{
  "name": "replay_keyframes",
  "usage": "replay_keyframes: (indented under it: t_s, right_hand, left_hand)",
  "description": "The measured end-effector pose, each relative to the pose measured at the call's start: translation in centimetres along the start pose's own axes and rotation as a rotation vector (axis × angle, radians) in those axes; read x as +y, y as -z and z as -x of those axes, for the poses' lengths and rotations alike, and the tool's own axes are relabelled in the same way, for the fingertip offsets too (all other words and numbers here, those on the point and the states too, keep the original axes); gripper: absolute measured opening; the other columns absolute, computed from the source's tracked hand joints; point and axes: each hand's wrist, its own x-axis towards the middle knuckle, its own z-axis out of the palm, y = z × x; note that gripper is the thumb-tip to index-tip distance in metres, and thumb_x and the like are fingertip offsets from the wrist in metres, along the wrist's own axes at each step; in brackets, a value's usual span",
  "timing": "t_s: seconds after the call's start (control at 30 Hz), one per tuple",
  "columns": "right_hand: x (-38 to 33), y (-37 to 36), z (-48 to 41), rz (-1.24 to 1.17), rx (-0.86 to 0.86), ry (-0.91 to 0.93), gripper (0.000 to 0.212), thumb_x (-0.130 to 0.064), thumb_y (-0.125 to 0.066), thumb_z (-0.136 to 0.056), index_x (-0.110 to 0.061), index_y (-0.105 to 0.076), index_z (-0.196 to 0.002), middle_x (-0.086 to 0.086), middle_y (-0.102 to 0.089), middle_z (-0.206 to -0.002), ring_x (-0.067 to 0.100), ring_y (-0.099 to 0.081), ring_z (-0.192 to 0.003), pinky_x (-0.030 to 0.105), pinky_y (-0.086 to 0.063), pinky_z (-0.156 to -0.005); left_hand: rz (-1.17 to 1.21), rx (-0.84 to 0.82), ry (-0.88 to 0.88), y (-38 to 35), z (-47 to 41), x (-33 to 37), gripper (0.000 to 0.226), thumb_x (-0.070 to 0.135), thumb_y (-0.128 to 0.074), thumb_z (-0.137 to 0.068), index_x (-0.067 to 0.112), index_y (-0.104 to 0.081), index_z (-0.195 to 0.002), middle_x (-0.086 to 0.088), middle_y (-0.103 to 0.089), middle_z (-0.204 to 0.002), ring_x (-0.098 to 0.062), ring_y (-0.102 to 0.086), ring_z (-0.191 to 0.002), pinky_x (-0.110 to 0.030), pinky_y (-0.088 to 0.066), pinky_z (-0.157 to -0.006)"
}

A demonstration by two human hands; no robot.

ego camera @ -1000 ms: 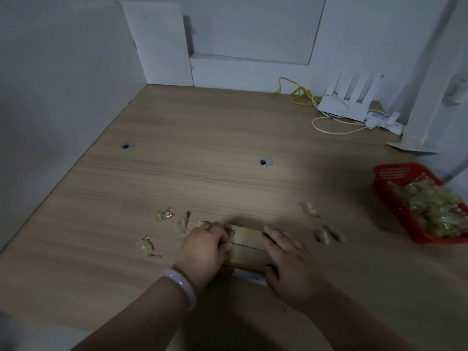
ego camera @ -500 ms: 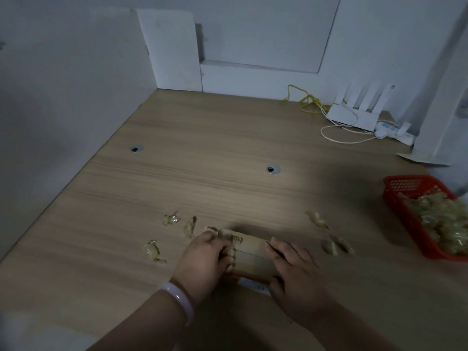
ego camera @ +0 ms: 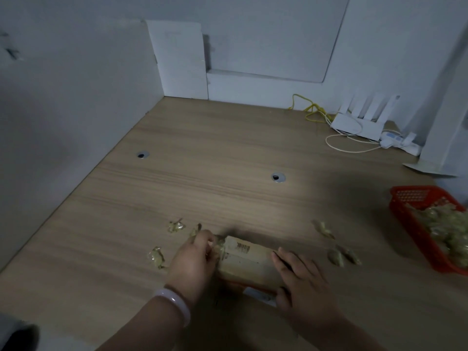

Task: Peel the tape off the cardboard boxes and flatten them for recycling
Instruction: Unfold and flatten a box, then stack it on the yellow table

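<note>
A small brown cardboard box (ego camera: 247,262) with a barcode label lies on the wooden table (ego camera: 228,160) near its front edge. My left hand (ego camera: 196,259) pinches a crumpled strip of yellowish tape (ego camera: 220,247) at the box's left end. At the box's right end my right hand (ego camera: 301,282) grips it, fingers over the top and thumb at the near side. The box's near lower side is hidden by my hands.
Crumpled tape scraps lie left (ego camera: 156,257) and right (ego camera: 340,255) of the box. A red basket (ego camera: 410,198) filled with tape wads stands at the right edge. A white router (ego camera: 359,125) and cables sit at the back right. White walls close the left and the back.
The box has tipped so that its barcode face shows more. My left hand has drawn the tape up off the box's left end. My head has shifted a little.
</note>
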Motion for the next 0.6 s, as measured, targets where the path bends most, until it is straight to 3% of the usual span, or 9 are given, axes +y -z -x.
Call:
replay_keyframes:
  t_s: [0.1, 0.17, 0.27, 0.33, 0.4, 0.47, 0.53, 0.6]
  right_hand:
    - [0.1, -0.1, -0.2, 0.021, 0.018, 0.015, 0.069, -0.038, -0.047, -0.063, -0.021, -0.062, -0.128, -0.004, -0.059, -0.132, 0.02, -0.059, -0.115, 0.036, -0.032, -0.099]
    - [0.0, -0.2, -0.2, 0.03, 0.009, 0.011, 0.069, -0.038, -0.046, -0.064, -0.021, -0.061, -0.129, -0.003, -0.058, -0.133, 0.02, -0.058, -0.116, 0.036, -0.032, -0.099]
    - [0.1, -0.3, -0.2, 0.035, 0.006, 0.021, 0.07, -0.039, -0.047, -0.063, -0.021, -0.061, -0.129, -0.003, -0.058, -0.134, 0.02, -0.058, -0.115, 0.036, -0.033, -0.098]
    - [0.3, -0.3, -0.2, 0.034, 0.02, 0.048, 0.069, -0.039, -0.048, -0.064, -0.021, -0.061, -0.129, -0.002, -0.058, -0.134, 0.018, -0.058, -0.114, 0.035, -0.034, -0.097]
    - [0.6, -0.4, -0.3, 0.029, 0.043, 0.079, 0.068, -0.038, -0.05, -0.065, -0.02, -0.061, -0.129, -0.002, -0.058, -0.133, 0.017, -0.056, -0.114, 0.034, -0.035, -0.097]
    - [0.7, -0.3, -0.3, 0.022, 0.065, 0.102, 0.066, -0.036, -0.05, -0.066, -0.019, -0.061, -0.129, -0.002, -0.057, -0.134, 0.016, -0.053, -0.115, 0.033, -0.035, -0.097]
    - [0.6, -0.3, -0.3, 0.009, 0.096, 0.115, 0.065, -0.035, -0.05, -0.067, -0.018, -0.061, -0.129, 0.0, -0.058, -0.133, 0.015, -0.051, -0.116, 0.033, -0.036, -0.097]
    - [0.7, -0.4, -0.4, -0.003, 0.12, 0.121, 0.064, -0.034, -0.05, -0.067, -0.017, -0.062, -0.128, 0.0, -0.058, -0.134, 0.016, -0.051, -0.117, 0.035, -0.037, -0.097]
  left_hand:
    - [0.134, -0.039, 0.029, 0.2, -0.2, -0.8, 0.013, 0.022, -0.071, -0.082, 0.024, -0.073, -0.094, 0.005, -0.066, -0.09, -0.013, -0.064, -0.085, -0.022, -0.049, -0.078]
    - [0.355, -0.106, 0.113, 0.3, 0.0, -1.0, 0.01, 0.016, -0.07, -0.085, 0.019, -0.076, -0.092, 0.004, -0.07, -0.094, -0.014, -0.066, -0.09, -0.031, -0.052, -0.086]
    - [0.612, -0.127, 0.301, 0.4, 0.1, -0.9, 0.018, 0.002, -0.074, -0.079, 0.02, -0.074, -0.084, 0.001, -0.072, -0.086, -0.022, -0.068, -0.089, -0.041, -0.056, -0.082]
    - [0.615, -0.158, 0.286, 0.2, -0.5, -1.1, 0.025, 0.003, -0.077, -0.075, 0.02, -0.071, -0.093, 0.002, -0.068, -0.087, -0.019, -0.066, -0.09, -0.035, -0.055, -0.085]
    - [0.471, -0.225, 0.154, -0.3, -1.0, -1.1, 0.036, 0.012, -0.079, -0.075, 0.024, -0.068, -0.107, 0.013, -0.06, -0.094, -0.008, -0.061, -0.092, -0.011, -0.046, -0.086]
    - [0.3, -0.207, 0.067, -0.3, -1.3, -0.6, 0.032, 0.021, -0.08, -0.074, 0.038, -0.068, -0.098, 0.023, -0.056, -0.089, 0.005, -0.056, -0.085, 0.001, -0.038, -0.075]
    - [0.276, -0.115, 0.058, -0.9, -1.4, -0.6, 0.029, 0.02, -0.08, -0.073, 0.043, -0.062, -0.074, 0.025, -0.06, -0.075, 0.007, -0.058, -0.075, -0.001, -0.04, -0.068]
    - [0.365, -0.041, 0.166, -1.5, -1.4, -0.9, 0.028, 0.014, -0.077, -0.076, 0.035, -0.06, -0.067, 0.019, -0.065, -0.069, 0.002, -0.062, -0.073, -0.013, -0.049, -0.074]
